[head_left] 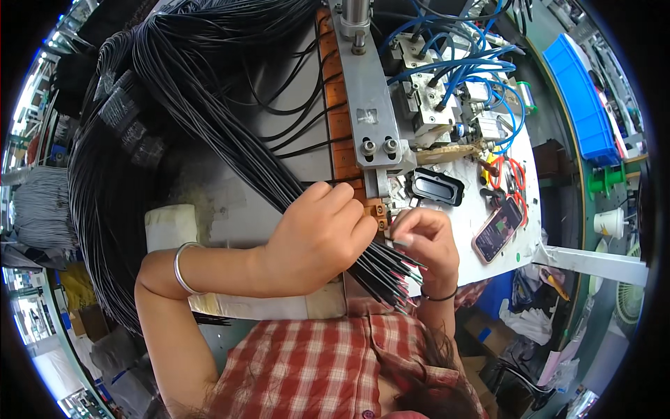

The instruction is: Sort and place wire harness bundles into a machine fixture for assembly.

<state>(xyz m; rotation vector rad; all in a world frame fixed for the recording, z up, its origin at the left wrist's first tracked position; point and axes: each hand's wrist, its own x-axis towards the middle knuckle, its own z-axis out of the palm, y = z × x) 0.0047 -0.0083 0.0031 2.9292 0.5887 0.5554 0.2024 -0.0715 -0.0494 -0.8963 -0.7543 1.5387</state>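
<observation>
A thick bundle of black cables [230, 143] runs from the upper left down under my left hand [324, 234]. Its cut ends [391, 276], some showing red and green wires, fan out below my hands. The left hand is a closed fist at the near end of the orange strip [338, 105]; what its fingers grip is hidden. Beside the small copper-coloured block [377, 213], my right hand [429, 244] is closed in a pinch, thumb against fingers. Whatever sits between those fingertips is too small to name. Single black cables lead from the strip toward the left.
A metal clamp arm [366, 91] stands over the strip. Pneumatic valves with blue tubes [447, 77] fill the back right. On the white table lie a black tray [438, 187], red-handled tools [516, 174] and a phone [499, 229]. A blue bin [579, 98] stands farther right.
</observation>
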